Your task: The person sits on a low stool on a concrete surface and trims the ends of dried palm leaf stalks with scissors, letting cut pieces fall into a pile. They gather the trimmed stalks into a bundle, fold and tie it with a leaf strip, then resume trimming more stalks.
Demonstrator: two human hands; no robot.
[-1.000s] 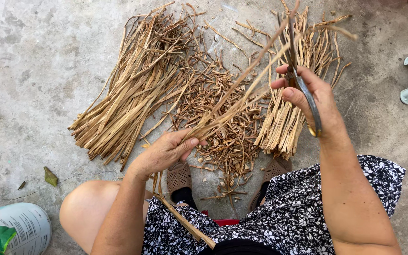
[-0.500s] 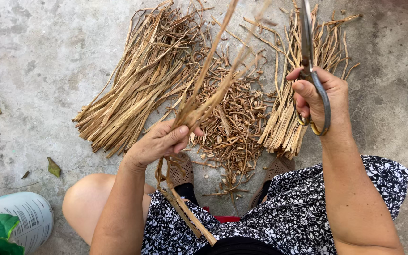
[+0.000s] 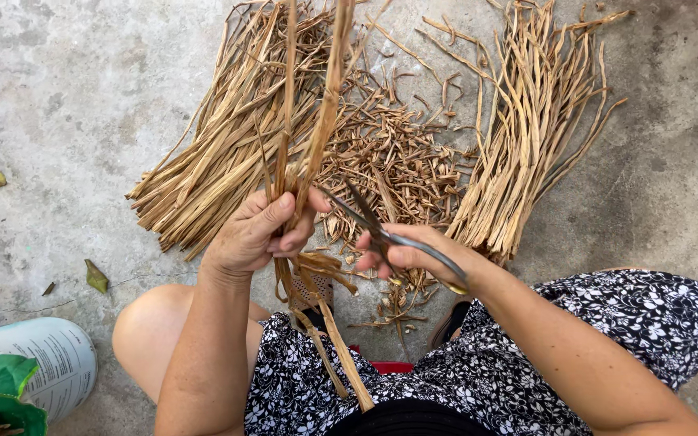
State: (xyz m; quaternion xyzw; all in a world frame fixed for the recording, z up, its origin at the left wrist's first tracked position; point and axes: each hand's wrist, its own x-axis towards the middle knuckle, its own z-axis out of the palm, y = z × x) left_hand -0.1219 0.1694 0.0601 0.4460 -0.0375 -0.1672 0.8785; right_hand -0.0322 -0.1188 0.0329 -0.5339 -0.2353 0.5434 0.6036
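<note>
The left hand grips a few upright dry stalks. Just right of it, the right hand holds one pair of scissors, blades parted. Beyond both hands lie two stalk bundles and one heap of scraps.

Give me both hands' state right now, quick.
Left hand: closed around a few dried reed strips, held upright.
Right hand: closed on open scissors.

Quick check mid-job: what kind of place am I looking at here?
Likely an outdoor yard or porch used for handwork: bare concrete floor, piles of dried stalks, fallen leaves lying about.
</note>
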